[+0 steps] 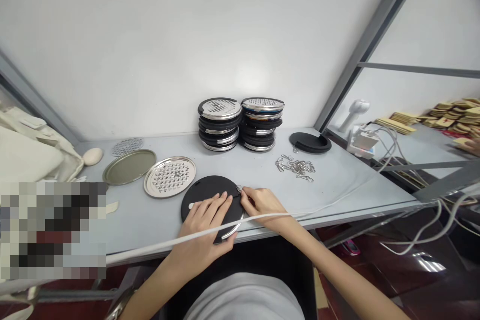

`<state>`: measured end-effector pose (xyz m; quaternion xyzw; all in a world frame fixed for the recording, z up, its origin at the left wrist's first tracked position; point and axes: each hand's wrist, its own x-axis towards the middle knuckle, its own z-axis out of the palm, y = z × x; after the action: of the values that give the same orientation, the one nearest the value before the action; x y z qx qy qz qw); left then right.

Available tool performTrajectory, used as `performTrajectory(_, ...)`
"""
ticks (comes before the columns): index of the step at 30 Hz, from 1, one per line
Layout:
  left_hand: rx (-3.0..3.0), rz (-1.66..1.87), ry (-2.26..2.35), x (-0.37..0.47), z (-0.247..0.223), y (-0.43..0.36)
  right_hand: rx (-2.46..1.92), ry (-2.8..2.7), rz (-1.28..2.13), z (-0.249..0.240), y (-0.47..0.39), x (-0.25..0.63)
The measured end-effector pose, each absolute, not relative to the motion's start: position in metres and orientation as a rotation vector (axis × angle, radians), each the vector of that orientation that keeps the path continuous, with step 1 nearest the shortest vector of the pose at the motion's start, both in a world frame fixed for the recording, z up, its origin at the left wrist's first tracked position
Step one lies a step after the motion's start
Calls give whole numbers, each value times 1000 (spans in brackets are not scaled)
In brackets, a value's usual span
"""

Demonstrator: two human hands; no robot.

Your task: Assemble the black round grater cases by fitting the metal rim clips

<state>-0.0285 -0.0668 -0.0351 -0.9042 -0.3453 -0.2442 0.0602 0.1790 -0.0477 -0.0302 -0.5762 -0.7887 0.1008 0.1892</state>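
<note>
A round black disc (198, 192) with a silver strip along its near right rim lies at the table's front edge. My left hand (204, 220) rests on it, fingers spread over its top and thumb at the near rim. At the disc's right edge, my right hand (260, 202) pinches a small metal clip (239, 188). More metal clips (296, 166) lie in a loose pile to the right. Left of the disc are a silver grater plate (170, 177) and a plain olive-grey round plate (129, 167).
Two stacks of round graters (220, 122) (262, 122) stand near the wall. A black ring-edged disc (310, 142) lies right of them. A white cable (318, 209) crosses above the table front and my wrists. Behind the frame post sits a white scanner (354, 112).
</note>
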Motion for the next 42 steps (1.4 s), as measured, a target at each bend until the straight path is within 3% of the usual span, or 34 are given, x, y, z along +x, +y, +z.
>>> performTrajectory(42, -2745, -743, -1071, -27, -32, -66, -1562, -2168, 302, -33, -48, 181)
